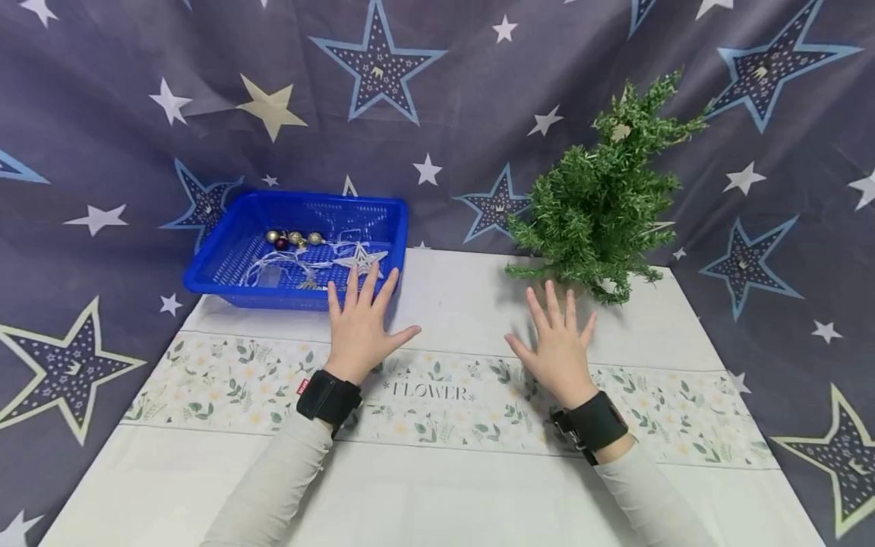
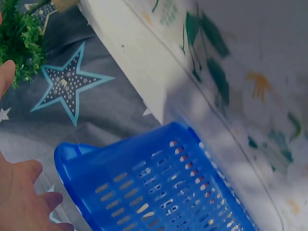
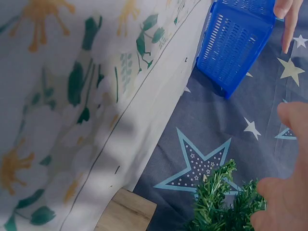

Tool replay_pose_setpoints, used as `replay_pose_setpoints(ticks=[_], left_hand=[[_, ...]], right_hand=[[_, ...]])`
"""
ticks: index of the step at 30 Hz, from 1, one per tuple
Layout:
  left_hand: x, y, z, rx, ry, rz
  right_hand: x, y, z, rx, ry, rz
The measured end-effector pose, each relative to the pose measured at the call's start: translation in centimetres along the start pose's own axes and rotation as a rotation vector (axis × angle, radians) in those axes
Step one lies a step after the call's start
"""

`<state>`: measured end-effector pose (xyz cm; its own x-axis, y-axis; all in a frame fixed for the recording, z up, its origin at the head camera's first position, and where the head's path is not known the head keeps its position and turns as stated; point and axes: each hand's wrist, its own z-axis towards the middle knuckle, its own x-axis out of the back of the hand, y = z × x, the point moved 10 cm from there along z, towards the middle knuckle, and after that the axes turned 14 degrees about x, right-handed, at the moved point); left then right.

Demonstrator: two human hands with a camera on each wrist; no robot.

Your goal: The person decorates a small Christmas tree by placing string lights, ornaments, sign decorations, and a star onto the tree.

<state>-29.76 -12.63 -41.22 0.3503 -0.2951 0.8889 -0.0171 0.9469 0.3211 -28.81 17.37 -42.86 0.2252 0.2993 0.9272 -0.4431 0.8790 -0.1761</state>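
In the head view my left hand (image 1: 361,327) is spread, its fingertips by the near right corner of a blue plastic basket (image 1: 294,300). Inside the basket lie several small gold baubles (image 1: 295,238), one dark red bauble (image 1: 281,244), a silver star ornament (image 1: 361,260) and tangled white cord (image 1: 287,262). My right hand (image 1: 562,357), fingers also spread, is just in front of a small artificial Christmas tree (image 1: 601,205). Neither hand holds anything. The tree's wooden base (image 3: 126,211) shows in the right wrist view.
A white tablecloth (image 1: 437,494) with a floral band (image 1: 437,414) lettered "FLOWER" covers the table. Behind and at both sides hangs a dark star-print curtain (image 1: 225,45). Black straps (image 1: 330,398) are on both wrists.
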Motion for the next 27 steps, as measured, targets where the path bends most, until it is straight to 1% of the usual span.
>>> replay_pose_setpoints(ticks=[4, 8, 12, 15, 17, 19, 23, 25, 27], left_hand=[[0.4, -0.4, 0.3, 0.011, -0.008, -0.002], [0.6, -0.8, 0.4, 0.013, -0.018, 0.004], [0.8, -1.5, 0.6, 0.011, -0.021, 0.015], [1.5, -2.4, 1.5, 0.021, -0.050, 0.036], [2.7, -3.2, 2.6, 0.030, -0.053, 0.050], [4.4, -4.2, 3.8, 0.042, -0.039, 0.076], [8.3, -6.3, 6.2, 0.063, 0.036, 0.117], [9.6, -7.4, 7.2, 0.078, 0.040, 0.129], [10.6, -8.7, 8.3, 0.093, 0.046, 0.147]], right_hand=[[0.0, -0.4, 0.5, 0.019, 0.013, 0.001], [-0.1, -1.4, 1.1, 0.048, 0.022, 0.012], [-0.4, -2.9, 2.0, 0.075, 0.007, 0.010], [0.0, -4.5, 3.4, 0.106, 0.001, 0.003], [0.6, -6.1, 5.0, 0.142, -0.001, -0.001], [1.5, -8.1, 7.0, 0.189, -0.003, -0.005], [3.4, -12.5, 11.6, 0.290, -0.002, -0.024], [3.8, -14.4, 13.6, 0.324, -0.007, -0.028], [3.5, -16.2, 15.6, 0.343, -0.029, -0.017]])
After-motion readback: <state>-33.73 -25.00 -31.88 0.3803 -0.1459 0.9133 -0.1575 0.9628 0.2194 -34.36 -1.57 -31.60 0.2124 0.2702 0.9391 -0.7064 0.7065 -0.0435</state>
